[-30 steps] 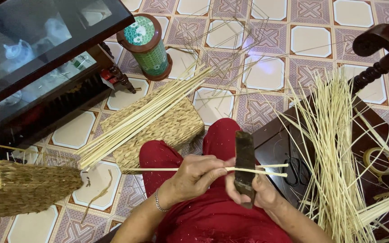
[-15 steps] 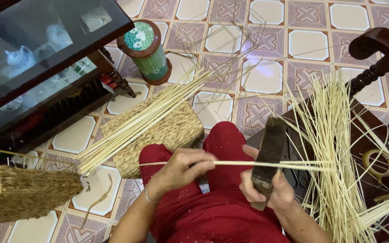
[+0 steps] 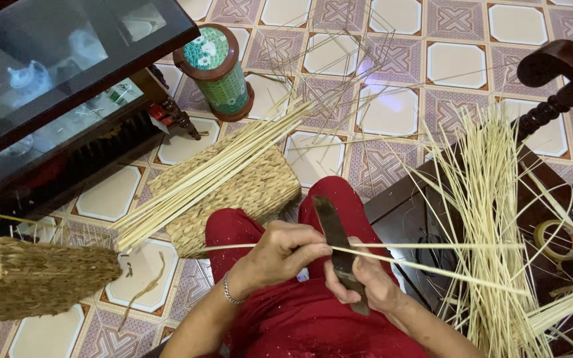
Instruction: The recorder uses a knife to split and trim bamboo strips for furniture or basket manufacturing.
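My left hand (image 3: 286, 255) pinches a long pale bamboo strip (image 3: 432, 246) that lies across my lap over red trousers. My right hand (image 3: 366, 285) grips the handle of a dark flat-bladed knife (image 3: 331, 229), blade pointing up and away. The blade meets the strip where it splits into two thin slivers running off to the right. Both hands sit close together, almost touching, above my knees.
A bundle of cut strips (image 3: 213, 176) rests on a woven basket (image 3: 247, 189) on the tiled floor. Loose strips (image 3: 492, 225) pile on a dark wooden seat (image 3: 399, 212) at right, with a tape roll (image 3: 557, 240). A green cylindrical tin (image 3: 217, 69), glass cabinet (image 3: 48, 86) and another basket (image 3: 28, 278) stand left.
The knife has tilted from upright to slanted and slid left along the strip, toward my left hand. The strip has been pulled left and its split end now spreads wider.
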